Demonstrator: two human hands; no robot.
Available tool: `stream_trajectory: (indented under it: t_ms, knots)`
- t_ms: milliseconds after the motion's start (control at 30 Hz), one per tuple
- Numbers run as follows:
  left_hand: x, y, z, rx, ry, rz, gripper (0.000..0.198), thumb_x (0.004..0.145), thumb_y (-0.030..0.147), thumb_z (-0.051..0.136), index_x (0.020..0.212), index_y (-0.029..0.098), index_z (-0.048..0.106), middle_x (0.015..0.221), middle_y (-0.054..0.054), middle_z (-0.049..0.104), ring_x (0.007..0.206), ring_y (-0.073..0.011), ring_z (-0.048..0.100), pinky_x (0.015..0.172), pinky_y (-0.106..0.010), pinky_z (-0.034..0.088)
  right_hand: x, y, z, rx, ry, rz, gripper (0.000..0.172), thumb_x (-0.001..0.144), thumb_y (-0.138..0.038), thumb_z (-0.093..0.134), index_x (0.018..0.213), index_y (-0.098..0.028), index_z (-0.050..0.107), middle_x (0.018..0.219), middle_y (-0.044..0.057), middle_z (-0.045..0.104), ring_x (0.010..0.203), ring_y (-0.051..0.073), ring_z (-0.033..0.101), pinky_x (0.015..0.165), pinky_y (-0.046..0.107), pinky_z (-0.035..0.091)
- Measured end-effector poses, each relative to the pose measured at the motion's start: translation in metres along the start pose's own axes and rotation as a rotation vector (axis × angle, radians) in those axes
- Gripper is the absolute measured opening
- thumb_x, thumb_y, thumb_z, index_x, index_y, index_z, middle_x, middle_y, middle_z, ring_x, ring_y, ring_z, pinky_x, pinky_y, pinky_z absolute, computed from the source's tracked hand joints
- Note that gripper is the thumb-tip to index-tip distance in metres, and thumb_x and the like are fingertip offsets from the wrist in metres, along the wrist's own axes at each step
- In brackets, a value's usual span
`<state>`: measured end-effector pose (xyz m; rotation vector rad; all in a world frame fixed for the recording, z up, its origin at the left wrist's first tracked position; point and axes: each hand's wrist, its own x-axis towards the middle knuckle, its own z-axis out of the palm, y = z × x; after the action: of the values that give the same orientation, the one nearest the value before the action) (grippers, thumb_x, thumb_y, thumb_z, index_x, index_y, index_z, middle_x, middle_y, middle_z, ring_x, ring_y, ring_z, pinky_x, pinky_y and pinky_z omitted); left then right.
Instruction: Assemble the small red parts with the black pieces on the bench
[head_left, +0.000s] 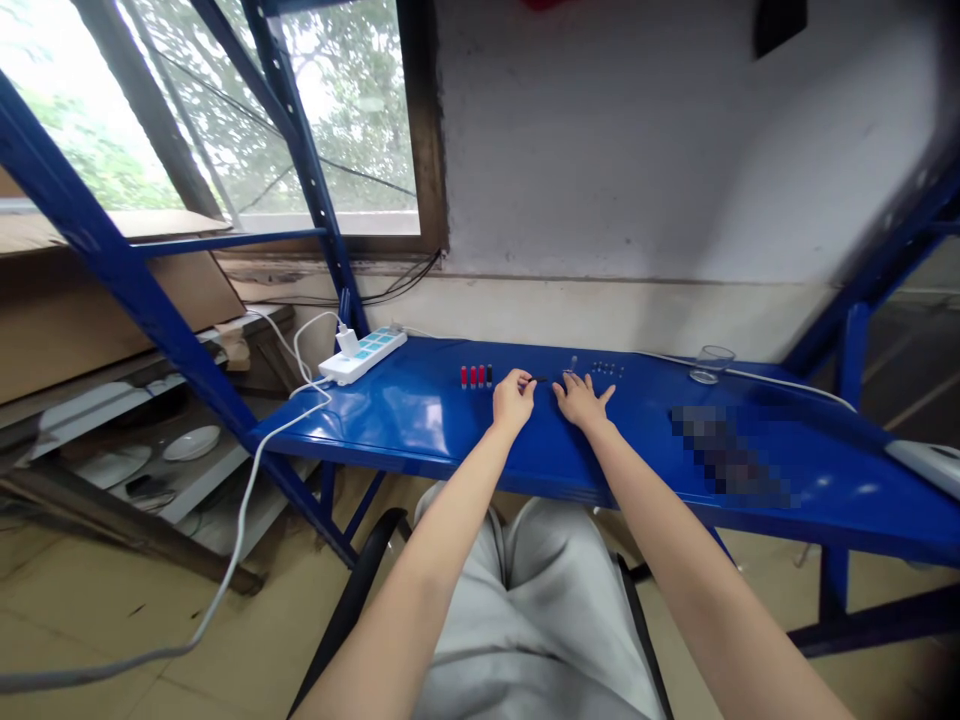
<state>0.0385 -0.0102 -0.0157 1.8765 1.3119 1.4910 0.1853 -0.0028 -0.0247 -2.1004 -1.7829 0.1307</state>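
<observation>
My left hand (513, 400) is over the blue table, its fingers pinched on a small thin black piece (540, 379) that points to the right. Beside it, my right hand (580, 400) rests with fingers spread, palm down near the tabletop. Just beyond its fingertips is a small clear piece (574, 361), too small to name. Several tiny pale parts (606, 369) lie to the right of that. Left of my hands, three small red cylinders (472, 377) and a black one (490, 376) form a row; their lower ends look clear.
A white power strip (363, 355) with a plug and cable lies on the left of the blue table (360, 425). A clear glass (711, 365) is at the back right, near a white cable. A blurred-out dark object (727, 455) lies at right. Blue posts (300, 130) rise at left.
</observation>
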Motion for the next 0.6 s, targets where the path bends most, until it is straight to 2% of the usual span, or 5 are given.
stream_trajectory:
  t_ms: [167, 267, 333, 433, 600]
  knots:
    - [0.002, -0.004, 0.003, -0.064, -0.013, -0.063, 0.01, 0.076, 0.022, 0.055, 0.083, 0.016, 0.059, 0.075, -0.003, 0.063, 0.063, -0.0089, 0.056, 0.065, -0.022, 0.046, -0.008, 0.001, -0.005, 0.104, 0.248, -0.112, 0.039, 0.089, -0.032, 0.03, 0.119, -0.018, 0.049, 0.123, 0.011, 0.052, 0.116, 0.025, 0.043, 0.1, 0.063, 0.005]
    - [0.004, -0.006, 0.004, -0.131, -0.019, -0.133, 0.009, 0.074, 0.02, 0.058, 0.081, 0.015, 0.06, 0.073, -0.003, 0.063, 0.065, -0.0097, 0.057, 0.065, -0.022, 0.046, -0.012, 0.003, -0.011, 0.249, 0.422, -0.157, 0.03, 0.087, -0.028, 0.032, 0.104, -0.016, 0.055, 0.102, 0.012, 0.06, 0.096, 0.021, 0.054, 0.099, 0.051, 0.025]
    - [0.005, -0.007, 0.004, -0.172, -0.026, -0.175, 0.009, 0.073, 0.019, 0.059, 0.081, 0.014, 0.06, 0.072, -0.004, 0.063, 0.066, -0.0104, 0.059, 0.066, -0.023, 0.047, -0.014, 0.004, -0.015, 0.39, 0.5, -0.162, 0.028, 0.087, -0.029, 0.032, 0.099, -0.014, 0.053, 0.093, 0.011, 0.06, 0.085, 0.019, 0.056, 0.088, 0.039, 0.039]
    - [0.006, -0.007, 0.004, -0.208, -0.027, -0.21, 0.009, 0.073, 0.017, 0.059, 0.081, 0.013, 0.06, 0.072, -0.004, 0.064, 0.066, -0.0108, 0.06, 0.067, -0.024, 0.047, -0.016, 0.004, -0.017, 0.572, 0.514, -0.178, 0.03, 0.087, -0.037, 0.034, 0.098, -0.015, 0.051, 0.084, 0.009, 0.06, 0.072, 0.017, 0.056, 0.072, 0.031, 0.046]
    - [0.008, -0.007, 0.004, -0.258, -0.024, -0.241, 0.007, 0.073, 0.015, 0.059, 0.079, 0.012, 0.059, 0.071, -0.005, 0.066, 0.065, -0.0105, 0.06, 0.066, -0.024, 0.048, -0.018, 0.002, -0.014, 0.69, 0.404, -0.203, 0.032, 0.085, -0.044, 0.039, 0.093, -0.017, 0.052, 0.08, 0.006, 0.06, 0.067, 0.016, 0.057, 0.067, 0.03, 0.047]
